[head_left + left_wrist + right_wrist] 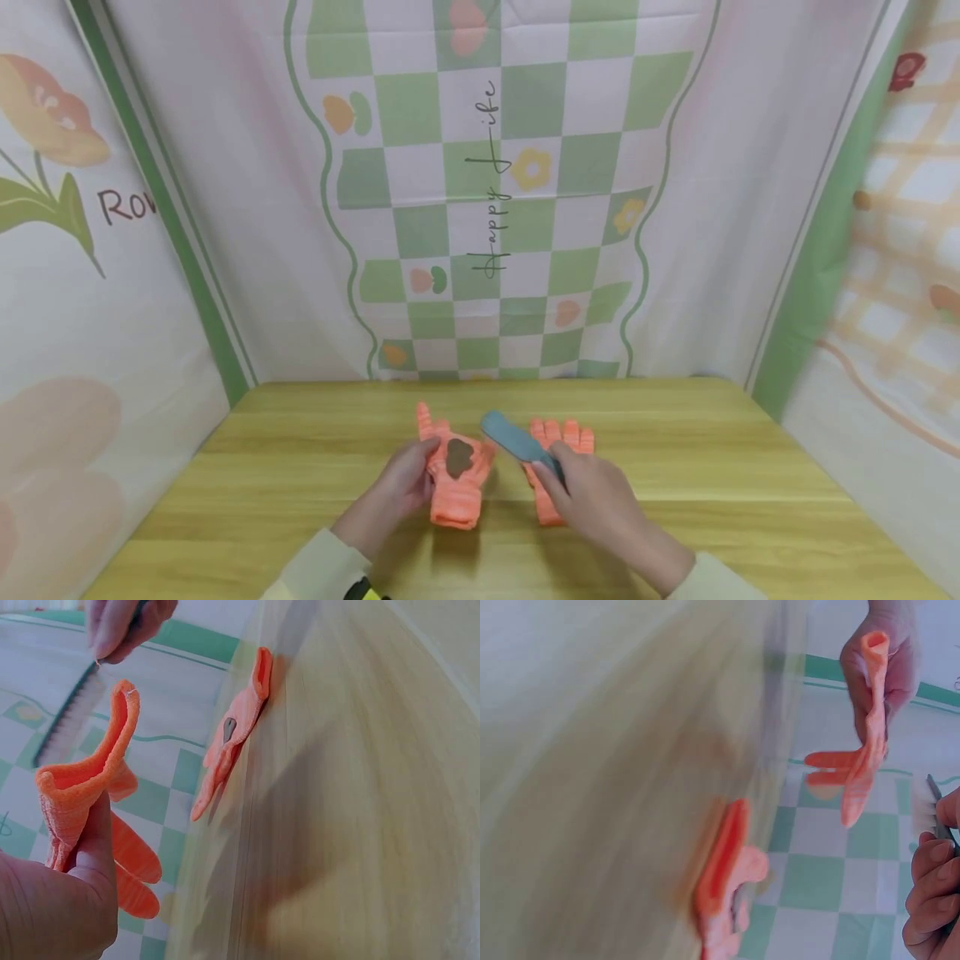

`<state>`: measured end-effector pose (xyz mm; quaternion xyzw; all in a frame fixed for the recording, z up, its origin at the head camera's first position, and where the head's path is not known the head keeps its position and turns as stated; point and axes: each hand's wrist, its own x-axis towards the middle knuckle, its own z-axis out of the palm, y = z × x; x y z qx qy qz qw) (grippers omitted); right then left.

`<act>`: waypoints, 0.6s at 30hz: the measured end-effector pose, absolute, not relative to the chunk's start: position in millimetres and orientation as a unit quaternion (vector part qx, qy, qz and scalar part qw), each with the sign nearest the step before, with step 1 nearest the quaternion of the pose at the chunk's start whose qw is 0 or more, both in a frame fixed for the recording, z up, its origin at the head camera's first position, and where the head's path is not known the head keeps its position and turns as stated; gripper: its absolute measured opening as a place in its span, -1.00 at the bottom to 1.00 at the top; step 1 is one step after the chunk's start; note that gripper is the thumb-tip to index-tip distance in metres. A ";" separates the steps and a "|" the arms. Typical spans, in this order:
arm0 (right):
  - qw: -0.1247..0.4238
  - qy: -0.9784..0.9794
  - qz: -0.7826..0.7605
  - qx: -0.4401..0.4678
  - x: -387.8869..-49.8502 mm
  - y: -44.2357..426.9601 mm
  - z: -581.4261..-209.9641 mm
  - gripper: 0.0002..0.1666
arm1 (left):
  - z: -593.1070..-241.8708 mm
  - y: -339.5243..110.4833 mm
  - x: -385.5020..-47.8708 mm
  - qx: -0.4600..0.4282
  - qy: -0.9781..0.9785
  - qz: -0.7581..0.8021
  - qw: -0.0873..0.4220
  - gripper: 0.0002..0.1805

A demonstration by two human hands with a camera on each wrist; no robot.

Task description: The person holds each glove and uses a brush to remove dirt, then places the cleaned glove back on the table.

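Observation:
My left hand [408, 477] grips an orange knitted glove [456, 507] by its side, raised off the table. A brown patch [458, 460] marks the side of this glove facing up. In the left wrist view, the glove's cuff [112, 746] gapes and my thumb presses against it. My right hand [594, 493] holds a brush [512, 435] by its dark handle, its blue-grey back upward. Pale bristles [79, 712] show beneath it, apart from the held glove. A second orange glove [549, 504] lies on the table under my right hand, partly hidden; a dark patch [229, 729] shows on it.
The wood-grain table [300, 467] runs back to a hanging cloth [532, 100] with green and white checks. Printed cloths also hang on the left [97, 333] and right [892, 350] sides.

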<state>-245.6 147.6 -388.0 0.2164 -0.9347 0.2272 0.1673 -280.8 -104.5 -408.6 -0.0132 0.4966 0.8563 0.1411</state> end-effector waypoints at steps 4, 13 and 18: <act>0.202 -0.918 0.222 0.259 -247.0 137.3 -384.6 -0.72 | -407.4 -101.1 -280.3 -0.010 0.494 0.857 0.143 -0.64; 0.204 -0.913 0.208 0.284 -244.7 121.2 -391.5 -0.75 | -403.7 -94.7 -278.4 -0.006 0.481 0.866 0.138 -0.65; 0.204 -0.916 0.201 0.281 -244.0 119.5 -395.3 -0.75 | -402.8 -93.9 -277.3 -0.010 0.478 0.868 0.133 -0.56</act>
